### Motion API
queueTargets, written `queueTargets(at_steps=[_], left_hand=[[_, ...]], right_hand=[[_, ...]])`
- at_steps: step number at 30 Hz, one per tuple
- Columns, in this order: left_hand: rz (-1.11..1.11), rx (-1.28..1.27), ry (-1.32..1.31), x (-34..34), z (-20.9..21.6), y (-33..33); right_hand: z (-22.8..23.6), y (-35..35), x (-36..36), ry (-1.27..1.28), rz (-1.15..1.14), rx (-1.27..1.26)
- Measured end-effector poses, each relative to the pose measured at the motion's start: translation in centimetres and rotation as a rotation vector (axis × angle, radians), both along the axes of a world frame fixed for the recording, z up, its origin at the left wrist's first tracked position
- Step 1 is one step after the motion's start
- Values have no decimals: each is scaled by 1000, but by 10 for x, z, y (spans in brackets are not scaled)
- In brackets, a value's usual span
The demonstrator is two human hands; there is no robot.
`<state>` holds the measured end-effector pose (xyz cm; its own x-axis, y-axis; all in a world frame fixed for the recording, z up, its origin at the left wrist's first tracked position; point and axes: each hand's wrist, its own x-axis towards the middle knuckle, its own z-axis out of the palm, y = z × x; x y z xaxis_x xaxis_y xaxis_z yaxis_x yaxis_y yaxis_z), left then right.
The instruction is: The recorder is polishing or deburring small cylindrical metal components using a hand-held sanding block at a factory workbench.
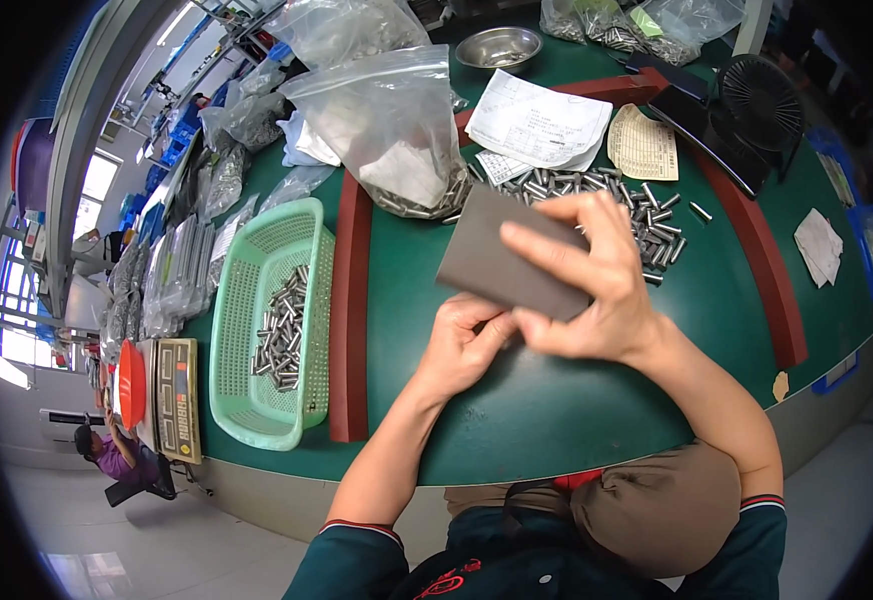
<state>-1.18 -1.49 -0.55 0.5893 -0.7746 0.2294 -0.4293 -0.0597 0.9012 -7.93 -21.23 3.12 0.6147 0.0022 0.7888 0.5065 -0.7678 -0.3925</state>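
Green counter [516, 440]: our right hand [606, 285] grips the dark board [501, 245] above it, near metal pins [664, 240]; left hand [464, 345] at board's lower edge (can't tell its grip). We'd hold the board steady.

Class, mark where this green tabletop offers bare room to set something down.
Bare patches: between the left red bar and left hand; between the metal pins and right red bar. Crowded: the far side, with papers and a plastic bag.

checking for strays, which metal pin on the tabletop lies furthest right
The lone metal pin between the pin heap and the right-hand red strip; bare green tabletop surrounds it, while the other tabletop pins lie further left.
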Motion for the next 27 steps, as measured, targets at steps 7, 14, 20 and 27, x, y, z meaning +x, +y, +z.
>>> queueTargets(at_steps=[7, 14, 20, 27], left_hand=[[92, -70, -101, 5, -3, 1], [107, -190, 20, 8, 6, -5], [137, -196, 80, 7, 7, -7], [151, -212, 53, 9, 3, -3]], right_hand=[[-7, 4, -4, 50, 3, 16], [-13, -18, 2, 42, -269, 82], [-15, -20, 2, 81, -254, 88], [-16, -18, 4, 36, -229, 71]])
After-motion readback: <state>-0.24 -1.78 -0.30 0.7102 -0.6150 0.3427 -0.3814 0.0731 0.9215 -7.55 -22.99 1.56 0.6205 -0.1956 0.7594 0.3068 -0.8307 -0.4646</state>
